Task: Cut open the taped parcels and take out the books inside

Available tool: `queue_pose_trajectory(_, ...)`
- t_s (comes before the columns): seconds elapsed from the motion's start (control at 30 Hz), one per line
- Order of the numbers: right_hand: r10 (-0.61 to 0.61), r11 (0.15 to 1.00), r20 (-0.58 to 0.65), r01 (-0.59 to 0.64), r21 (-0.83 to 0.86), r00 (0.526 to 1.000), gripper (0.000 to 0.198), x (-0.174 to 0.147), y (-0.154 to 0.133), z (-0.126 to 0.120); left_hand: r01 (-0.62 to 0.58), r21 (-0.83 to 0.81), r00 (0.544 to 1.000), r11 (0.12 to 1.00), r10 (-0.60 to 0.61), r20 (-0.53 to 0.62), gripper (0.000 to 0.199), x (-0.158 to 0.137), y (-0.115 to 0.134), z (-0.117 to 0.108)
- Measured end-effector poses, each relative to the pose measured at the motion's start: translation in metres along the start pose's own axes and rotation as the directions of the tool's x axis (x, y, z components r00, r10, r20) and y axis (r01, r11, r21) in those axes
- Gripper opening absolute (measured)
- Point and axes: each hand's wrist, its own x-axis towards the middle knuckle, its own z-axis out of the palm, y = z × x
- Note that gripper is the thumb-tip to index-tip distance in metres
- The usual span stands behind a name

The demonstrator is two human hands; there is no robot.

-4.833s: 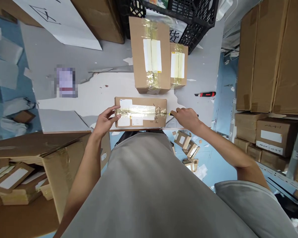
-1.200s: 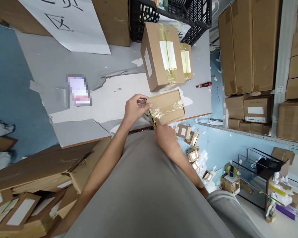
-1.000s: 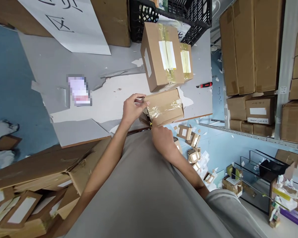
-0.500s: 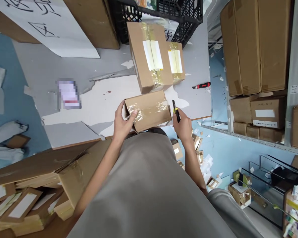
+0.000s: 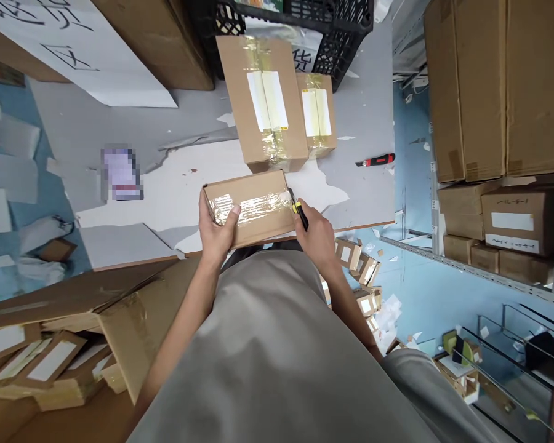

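nearest, the front of a gray shirt (image 5: pixel 281 344) is seen, with both hands held out past it. the left end of a taped box (image 5: pixel 258 210) is gripped by the left hand (image 5: pixel 218 239), which is half open around it: the thumb is laid on top and the fingers are put against the end. a black and yellow knife (image 5: pixel 300 213) is held by the right hand (image 5: pixel 317 239), which is curled snugly around the handle. the blade is put at the box's right end; whether the tape is being cut cannot be told.

it seems best for the box to be held firmly, the blade kept shallow, and the left thumb kept out of its line.

the box is placed by the front edge of the table (image 5: pixel 373 203), so little room is left on the near side. on the far side, a push would soon be stopped by a big carton (image 5: pixel 277 123). more room is given leftward, up to a blurred flat thing (image 5: pixel 120 172), and rightward, up to a red and black cutter (image 5: pixel 377 160). farthest, a black crate (image 5: pixel 351 29) is seen behind the carton.
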Motion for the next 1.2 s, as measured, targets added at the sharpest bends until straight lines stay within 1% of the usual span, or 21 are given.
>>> queue_pose_trajectory(0.13, 0.084, 0.991, 0.075, -0.075, -0.114, 0.994, 0.057, 0.003, -0.016, -0.008, 0.02, 0.01, 1.0, 1.0, -0.02, -0.006, 0.112, -0.002, 0.003, 0.001)
queue_pose_trajectory(0.3, 0.211, 0.947, 0.147, -0.165, -0.275, 0.966, 0.061, 0.007, -0.04, -0.009, 0.025, -0.007, 1.0, 1.0, -0.025, -0.012, 0.114, -0.007, 0.004, 0.006)
queue_pose_trajectory(0.43, 0.249, 0.93, 0.175, -0.185, -0.317, 0.953, 0.065, 0.011, -0.051, -0.008, 0.007, -0.017, 1.0, 1.0, -0.007, -0.021, 0.11, -0.011, 0.002, 0.009)
queue_pose_trajectory(0.53, 0.278, 0.917, 0.211, -0.194, -0.35, 0.937, 0.062, 0.001, -0.052, -0.01, 0.002, 0.006, 0.999, 1.0, -0.002, -0.038, 0.105, -0.01, 0.001, 0.01)
queue_pose_trajectory(0.63, 0.307, 0.899, 0.229, -0.203, -0.389, 0.924, 0.056, -0.017, -0.052, -0.018, -0.011, 0.019, 0.999, 1.0, 0.012, -0.03, 0.104, -0.01, -0.001, 0.01)
queue_pose_trajectory(0.73, 0.279, 0.913, 0.219, -0.187, -0.362, 0.935, 0.053, -0.035, -0.05, -0.032, -0.001, -0.003, 1.0, 1.0, 0.001, -0.019, 0.107, -0.008, -0.002, 0.005)
queue_pose_trajectory(0.8, 0.244, 0.936, 0.141, -0.194, -0.295, 0.96, 0.053, -0.038, -0.04, -0.038, 0.02, -0.035, 1.0, 0.999, -0.02, -0.004, 0.11, -0.006, -0.004, -0.005)
queue_pose_trajectory(0.87, 0.229, 0.952, -0.013, -0.227, -0.207, 0.973, 0.055, -0.027, -0.017, -0.035, 0.046, -0.068, 0.999, 0.997, -0.044, 0.026, 0.113, -0.003, -0.007, -0.018)
queue_pose_trajectory(0.9, 0.233, 0.956, -0.094, -0.245, -0.163, 0.968, 0.057, -0.016, 0.0, -0.029, 0.061, -0.082, 0.998, 0.995, -0.058, 0.04, 0.113, -0.002, -0.009, -0.026)
queue_pose_trajectory(0.97, 0.26, 0.956, -0.188, -0.28, -0.088, 0.947, 0.059, 0.016, 0.038, -0.007, 0.099, -0.103, 0.994, 0.99, -0.093, 0.06, 0.112, 0.0, -0.014, -0.043)
queue_pose_trajectory(1.0, 0.3, 0.947, -0.203, -0.317, -0.055, 0.932, 0.06, 0.034, 0.058, 0.007, 0.122, -0.11, 0.991, 0.986, -0.115, 0.066, 0.111, 0.001, -0.016, -0.051)
queue_pose_trajectory(1.1, 0.438, 0.896, -0.133, -0.444, -0.012, 0.889, 0.066, 0.076, 0.108, 0.048, 0.171, -0.108, 0.985, 0.979, -0.165, 0.057, 0.109, 0.002, -0.025, -0.074)
queue_pose_trajectory(1.13, 0.476, 0.877, -0.122, -0.481, -0.011, 0.871, 0.067, 0.084, 0.119, 0.059, 0.179, -0.093, 0.984, 0.979, -0.176, 0.042, 0.107, 0.002, -0.028, -0.081)
queue_pose_trajectory(1.2, 0.493, 0.866, -0.16, -0.5, -0.002, 0.855, 0.069, 0.09, 0.132, 0.075, 0.198, -0.052, 0.98, 0.979, -0.199, -0.018, 0.101, 0.001, -0.036, -0.093)
